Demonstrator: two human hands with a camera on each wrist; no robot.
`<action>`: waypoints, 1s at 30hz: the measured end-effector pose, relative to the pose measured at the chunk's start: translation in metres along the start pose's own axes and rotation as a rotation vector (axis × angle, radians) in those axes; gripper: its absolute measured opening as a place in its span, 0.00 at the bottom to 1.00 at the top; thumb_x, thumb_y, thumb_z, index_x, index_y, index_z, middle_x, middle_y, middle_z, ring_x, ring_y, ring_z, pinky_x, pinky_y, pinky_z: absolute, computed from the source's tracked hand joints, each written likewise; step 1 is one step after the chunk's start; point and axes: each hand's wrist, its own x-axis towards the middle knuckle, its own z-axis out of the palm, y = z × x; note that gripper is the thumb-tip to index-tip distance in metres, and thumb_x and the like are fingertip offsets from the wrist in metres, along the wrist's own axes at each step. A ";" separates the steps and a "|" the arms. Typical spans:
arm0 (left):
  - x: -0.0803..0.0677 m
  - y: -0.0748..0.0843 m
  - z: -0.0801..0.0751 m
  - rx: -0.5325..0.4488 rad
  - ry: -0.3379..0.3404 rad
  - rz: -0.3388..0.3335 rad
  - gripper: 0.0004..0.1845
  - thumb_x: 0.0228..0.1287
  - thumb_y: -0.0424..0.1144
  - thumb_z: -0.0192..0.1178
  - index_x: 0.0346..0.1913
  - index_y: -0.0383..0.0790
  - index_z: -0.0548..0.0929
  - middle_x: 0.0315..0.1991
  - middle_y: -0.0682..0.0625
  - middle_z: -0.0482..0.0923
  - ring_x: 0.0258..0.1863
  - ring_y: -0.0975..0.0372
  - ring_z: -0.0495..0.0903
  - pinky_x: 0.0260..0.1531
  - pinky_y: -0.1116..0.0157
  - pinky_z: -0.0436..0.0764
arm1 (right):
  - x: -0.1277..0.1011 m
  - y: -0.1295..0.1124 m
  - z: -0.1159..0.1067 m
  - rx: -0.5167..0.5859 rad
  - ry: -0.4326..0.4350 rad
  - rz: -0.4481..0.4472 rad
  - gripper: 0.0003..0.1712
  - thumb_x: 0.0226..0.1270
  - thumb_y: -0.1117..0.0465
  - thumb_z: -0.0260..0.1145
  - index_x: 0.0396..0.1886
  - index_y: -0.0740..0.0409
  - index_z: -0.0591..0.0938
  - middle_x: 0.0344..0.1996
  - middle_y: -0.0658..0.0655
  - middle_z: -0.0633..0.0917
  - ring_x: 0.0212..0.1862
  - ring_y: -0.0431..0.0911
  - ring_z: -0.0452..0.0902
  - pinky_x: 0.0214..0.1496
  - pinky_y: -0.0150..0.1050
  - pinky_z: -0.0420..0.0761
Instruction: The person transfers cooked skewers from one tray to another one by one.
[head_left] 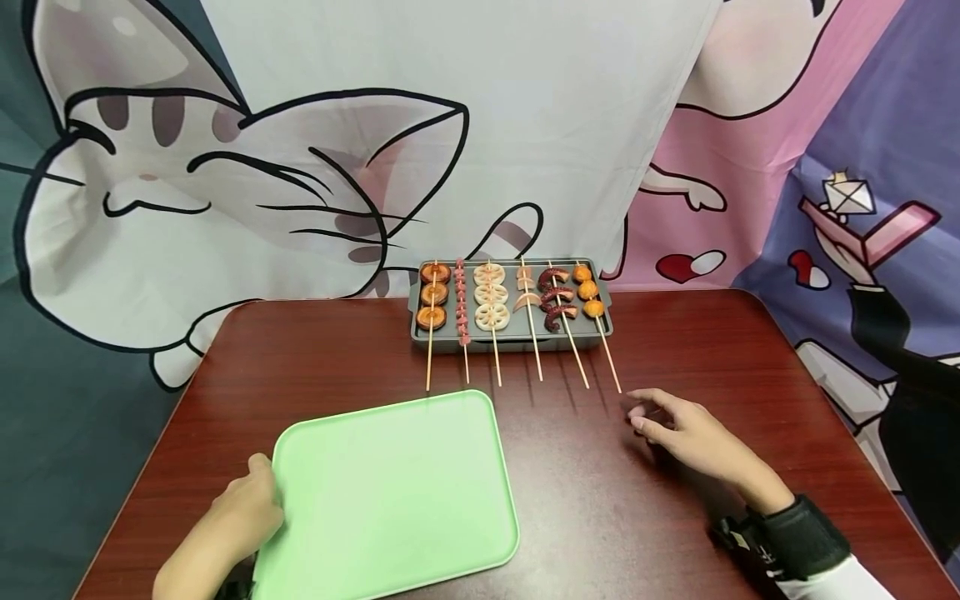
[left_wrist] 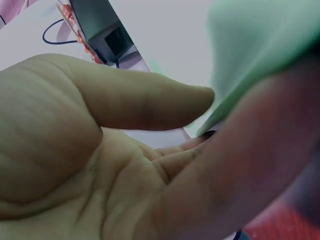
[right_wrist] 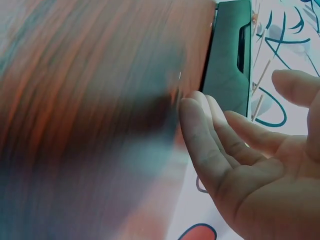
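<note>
My left hand [head_left: 238,510] holds the left edge of a light green rectangular tray [head_left: 397,496]; in the left wrist view the thumb [left_wrist: 150,97] lies by its rim. My right hand [head_left: 693,437] hovers over the table, fingers loosely bent with nothing between them. Just beyond its fingertips is the stick end of a skewer of orange-yellow balls [head_left: 587,290]. That skewer lies across a dark grey grill pan [head_left: 510,342], alongside a mushroom-like skewer [head_left: 432,295], a thin pink meat skewer [head_left: 461,304], a lotus root skewer [head_left: 491,296], a pale-orange-piece skewer [head_left: 527,292] and an octopus tentacle skewer [head_left: 557,298].
The brown wooden table [head_left: 585,517] carries the pan at its far edge, with the skewer sticks pointing toward me. Behind it hangs a cloth backdrop [head_left: 480,100] with cartoon figures. The tray reaches close to the stick ends on the left.
</note>
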 end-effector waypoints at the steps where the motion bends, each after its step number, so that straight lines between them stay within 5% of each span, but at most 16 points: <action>1: -0.001 0.000 0.000 0.004 0.008 0.004 0.24 0.64 0.25 0.45 0.58 0.16 0.51 0.29 0.39 0.74 0.26 0.50 0.75 0.26 0.57 0.76 | 0.000 -0.001 0.001 0.009 -0.013 -0.006 0.25 0.78 0.48 0.63 0.68 0.53 0.78 0.44 0.49 0.88 0.42 0.36 0.83 0.43 0.30 0.81; 11: -0.006 0.007 0.004 -0.093 0.001 0.013 0.15 0.67 0.23 0.45 0.53 0.25 0.56 0.27 0.40 0.72 0.16 0.52 0.75 0.18 0.59 0.77 | -0.001 -0.012 0.012 0.209 -0.132 -0.027 0.26 0.80 0.52 0.62 0.68 0.62 0.75 0.47 0.57 0.88 0.44 0.44 0.87 0.43 0.34 0.87; 17: -0.007 0.011 0.004 -0.167 0.005 0.044 0.17 0.76 0.26 0.49 0.60 0.24 0.58 0.34 0.38 0.75 0.20 0.55 0.76 0.18 0.59 0.81 | 0.006 -0.018 0.021 0.315 -0.211 -0.049 0.24 0.81 0.56 0.60 0.67 0.66 0.74 0.52 0.64 0.86 0.46 0.48 0.87 0.45 0.40 0.90; 30: -0.005 0.018 0.009 -0.248 0.044 0.069 0.22 0.74 0.26 0.56 0.64 0.25 0.62 0.32 0.42 0.74 0.16 0.55 0.77 0.17 0.59 0.83 | 0.016 -0.030 0.038 0.545 -0.348 -0.073 0.28 0.84 0.60 0.55 0.71 0.78 0.66 0.59 0.77 0.80 0.56 0.47 0.85 0.55 0.42 0.89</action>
